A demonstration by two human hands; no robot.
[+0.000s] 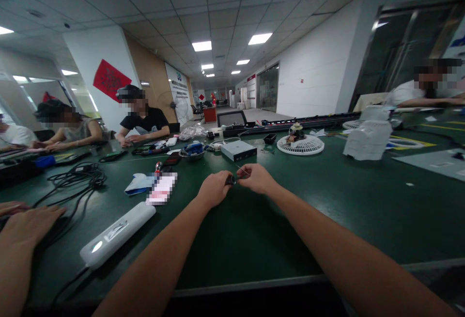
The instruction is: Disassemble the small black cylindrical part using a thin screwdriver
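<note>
My left hand (213, 190) is closed around a small dark cylindrical piece (230, 180), its round end facing right. My right hand (257, 178) pinches a thin metal rod (241, 168) that points up and to the left, close to that end. Whether the rod touches the cylinder cannot be made out. Just beyond my hands lies a grey metal box shaped like an optical drive (238, 151). Past it to the right rests a white fan grille (301, 146) with a motor on it.
A white power strip (118, 234) and a blurred phone-like slab (162, 189) lie left, near a blue-white cloth (139, 183) and black cables (78, 179). Another person's hand (25, 227) is at far left. A white plastic housing (368, 135) stands right; co-workers sit across the green table (290, 239).
</note>
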